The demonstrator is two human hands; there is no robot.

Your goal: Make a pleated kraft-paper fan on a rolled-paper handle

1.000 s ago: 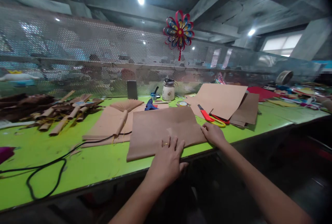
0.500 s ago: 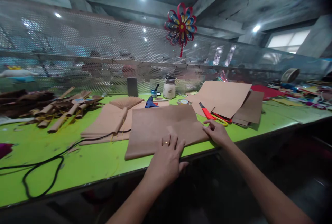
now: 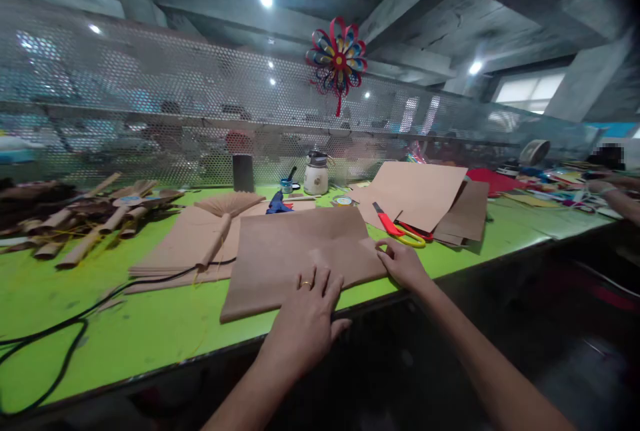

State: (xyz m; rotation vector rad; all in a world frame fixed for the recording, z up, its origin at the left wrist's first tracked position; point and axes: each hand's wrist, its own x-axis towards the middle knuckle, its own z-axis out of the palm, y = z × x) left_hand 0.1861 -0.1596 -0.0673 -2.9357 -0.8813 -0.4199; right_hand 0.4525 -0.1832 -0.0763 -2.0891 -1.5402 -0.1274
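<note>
A folded sheet of brown kraft paper [image 3: 295, 248] lies on the green table [image 3: 165, 328] near its front edge. My left hand [image 3: 307, 314], a ring on one finger, rests flat on the sheet's near edge with fingers spread. My right hand [image 3: 403, 263] presses the sheet's right corner, fingers curled lightly on the paper. Red and yellow scissors [image 3: 400, 226] lie just beyond my right hand.
A pleated paper fan [image 3: 225, 214] lies on a paper stack at left, with a blue glue gun [image 3: 276, 202] and a black cable [image 3: 65, 331]. Rolled paper fans [image 3: 90, 218] pile at far left. More brown sheets [image 3: 430, 194], a jar [image 3: 317, 174], a mesh screen and a hanging pinwheel [image 3: 337, 61] stand behind.
Both hands stay on the brown sheet; the view has shifted slightly right, and my right hand's fingers have curled a little closer to the corner.
</note>
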